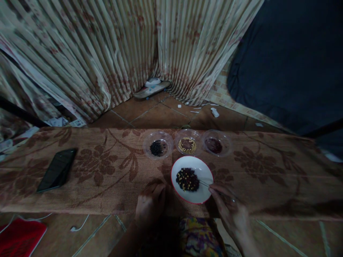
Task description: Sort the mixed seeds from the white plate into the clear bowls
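My right hand [227, 203] pinches a pair of thin metal tweezers [204, 182] over the right side of a white bowl [205, 169] with a red rim. The tweezers' tips reach the edge of a mixed pile of dark and yellow beans [187, 179] in the bowl. My left hand [150, 201] rests curled on the cloth just left of the bowl, apart from it, with nothing visible in it. Behind the bowl stand three clear plastic bowls: one with black beans [157, 148], one with yellow beans [183, 147], one with dark red beans [214, 145].
A brown flowered cloth [112, 192] covers the narrow table. At the left lies a black phone [57, 169]. Beyond the table are striped curtains [120, 46], a skateboard [152, 90] and white scraps [214, 112] on the tiled floor. A dark blue cover [289, 64] hangs at right.
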A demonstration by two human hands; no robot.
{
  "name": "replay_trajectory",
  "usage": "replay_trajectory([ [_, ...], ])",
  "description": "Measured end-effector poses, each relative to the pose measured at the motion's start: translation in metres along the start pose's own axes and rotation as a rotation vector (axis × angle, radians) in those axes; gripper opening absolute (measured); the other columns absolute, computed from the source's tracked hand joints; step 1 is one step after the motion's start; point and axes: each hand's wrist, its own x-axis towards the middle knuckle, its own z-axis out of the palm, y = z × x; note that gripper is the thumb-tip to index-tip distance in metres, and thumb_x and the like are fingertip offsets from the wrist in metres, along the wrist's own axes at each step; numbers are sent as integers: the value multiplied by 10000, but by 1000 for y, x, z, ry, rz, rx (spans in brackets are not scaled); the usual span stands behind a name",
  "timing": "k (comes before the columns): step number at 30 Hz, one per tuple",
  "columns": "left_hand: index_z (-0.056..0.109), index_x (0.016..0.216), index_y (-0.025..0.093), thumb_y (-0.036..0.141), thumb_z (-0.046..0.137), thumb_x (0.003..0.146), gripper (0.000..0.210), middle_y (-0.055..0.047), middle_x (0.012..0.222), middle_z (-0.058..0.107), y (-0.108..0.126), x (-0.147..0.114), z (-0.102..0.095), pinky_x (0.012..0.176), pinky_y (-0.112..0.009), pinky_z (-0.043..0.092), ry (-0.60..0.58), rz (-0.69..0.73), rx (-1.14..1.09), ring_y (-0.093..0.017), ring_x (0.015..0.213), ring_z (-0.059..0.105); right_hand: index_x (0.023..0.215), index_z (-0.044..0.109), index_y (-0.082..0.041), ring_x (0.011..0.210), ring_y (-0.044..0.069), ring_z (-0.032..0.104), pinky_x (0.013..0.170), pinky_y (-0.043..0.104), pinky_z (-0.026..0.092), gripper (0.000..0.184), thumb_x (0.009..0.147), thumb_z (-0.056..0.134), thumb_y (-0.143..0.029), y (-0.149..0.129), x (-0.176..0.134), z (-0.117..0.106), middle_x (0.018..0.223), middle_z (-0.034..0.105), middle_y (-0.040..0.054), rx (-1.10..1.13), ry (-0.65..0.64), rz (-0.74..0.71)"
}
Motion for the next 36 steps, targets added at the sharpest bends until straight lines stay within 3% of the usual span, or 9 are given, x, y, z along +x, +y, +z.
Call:
replay_trajectory([
  [14,643,940,218,217,477,971,168,-36,880,711,0,0,-2,733,-270,521,-1,8,-13,-158,813,660,865,745,-225,842,222,723,735,355,594,214,921,622,-391,-1,2,4,891,762,71,24,30,-4],
  [19,642,953,221,222,483,969,160,-30,877,717,0,0,-1,732,-276,530,17,25,1,-161,800,665,822,756,-211,790,235,727,699,354,600,250,861,673,-444,-4,5,1,850,767,78,107,71,169],
  [22,641,965,224,215,485,967,156,-23,875,722,-1,0,0,728,-276,539,38,35,6,-161,796,674,792,757,-186,734,251,728,636,358,596,281,798,721,-464,-10,10,-3,795,767,91,198,163,328],
  [26,647,963,231,228,460,970,187,-32,897,736,-3,0,0,722,-280,561,58,57,17,-173,828,701,752,749,-166,687,252,724,596,341,579,300,715,771,-463,-12,32,-17,748,763,94,266,355,445],
  [31,664,948,245,242,425,972,241,-34,853,743,-9,1,2,632,-252,567,113,100,21,-162,744,709,768,744,-157,711,235,706,653,348,567,308,724,754,-462,9,87,-32,772,757,92,236,568,320],
  [33,670,954,243,259,425,973,247,-42,868,746,-11,0,4,647,-257,575,119,101,13,-169,762,713,737,726,-152,722,231,700,676,357,567,310,718,755,-460,19,108,-31,774,753,100,244,596,253],
  [36,672,960,242,283,429,973,246,-46,872,742,-10,0,4,622,-260,565,127,68,28,-178,767,710,691,710,-158,708,222,691,709,374,569,291,702,758,-445,28,117,-23,738,743,88,280,532,241],
])
